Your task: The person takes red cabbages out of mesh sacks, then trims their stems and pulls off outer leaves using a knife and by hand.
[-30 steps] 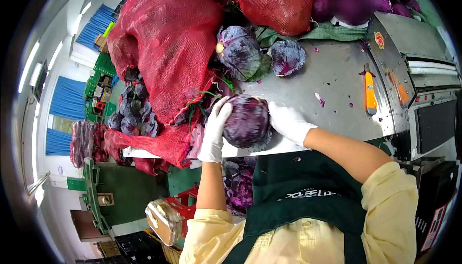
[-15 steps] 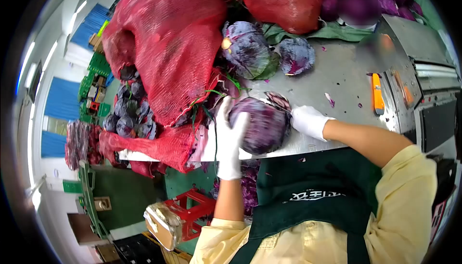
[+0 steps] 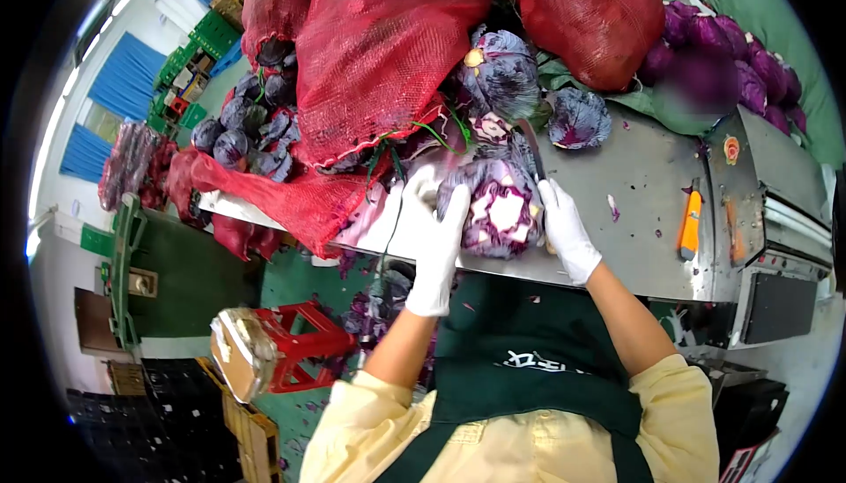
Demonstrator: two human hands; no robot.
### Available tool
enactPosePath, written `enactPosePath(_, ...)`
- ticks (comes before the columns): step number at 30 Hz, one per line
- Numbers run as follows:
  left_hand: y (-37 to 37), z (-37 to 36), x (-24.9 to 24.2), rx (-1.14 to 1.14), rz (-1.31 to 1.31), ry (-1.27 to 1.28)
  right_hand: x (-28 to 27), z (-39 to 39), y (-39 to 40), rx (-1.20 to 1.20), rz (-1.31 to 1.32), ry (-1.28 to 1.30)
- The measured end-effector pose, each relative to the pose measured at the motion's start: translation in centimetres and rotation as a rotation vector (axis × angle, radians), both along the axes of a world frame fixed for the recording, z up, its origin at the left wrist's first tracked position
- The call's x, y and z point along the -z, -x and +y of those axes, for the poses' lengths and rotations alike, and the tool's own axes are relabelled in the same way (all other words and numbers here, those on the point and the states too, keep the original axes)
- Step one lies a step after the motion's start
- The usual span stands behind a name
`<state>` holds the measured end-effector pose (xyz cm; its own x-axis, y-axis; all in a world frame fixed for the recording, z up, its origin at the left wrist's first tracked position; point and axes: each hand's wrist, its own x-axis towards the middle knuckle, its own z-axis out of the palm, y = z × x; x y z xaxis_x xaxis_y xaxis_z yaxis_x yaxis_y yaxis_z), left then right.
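A red cabbage (image 3: 498,210) rests near the front edge of the metal table, its white and purple cut face turned up towards me. My left hand (image 3: 434,241), in a white glove, grips its left side, thumb towards the cut face. On the other side my right hand (image 3: 567,229), also gloved, is closed close against the cabbage. A dark, narrow, curved blade of a knife (image 3: 532,150) rises from its fingers; the handle is hidden. Just behind lies a cut-off piece (image 3: 490,129) with a pale stem face. Two more cabbages, one larger (image 3: 500,73) and one smaller (image 3: 579,119), sit further back.
Red mesh sacks (image 3: 379,51) fill the left and back of the table (image 3: 617,219). An orange cutter (image 3: 690,226) lies at the right. Trimmed purple cabbages (image 3: 705,69) are piled at the back right. A red stool (image 3: 304,346) stands on the floor, lower left.
The cabbage has been turned, so its pale cut face now shows. My right hand has come in against its right side, and the blade now points away from me. The view has shifted.
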<state>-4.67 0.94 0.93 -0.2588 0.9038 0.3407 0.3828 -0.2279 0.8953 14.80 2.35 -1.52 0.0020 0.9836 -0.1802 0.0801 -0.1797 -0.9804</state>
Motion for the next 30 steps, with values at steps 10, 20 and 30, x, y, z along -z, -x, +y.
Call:
enactPosePath(10,0.5,4.9,-1.5,0.209,-0.033,0.199,-3.1,-4.0,-3.5,0.103,-0.072,-0.189)
enactPosePath(20,7.3,-4.7,6.0,-0.365,-0.036,0.218,-1.3,-1.8,-1.1,-0.053,-0.221,-0.451)
enactPosePath(30,3.4,1.4,-3.5,0.342,-0.121,0.244,-2.8,1.5,0.3,-0.131,-0.502,-0.773)
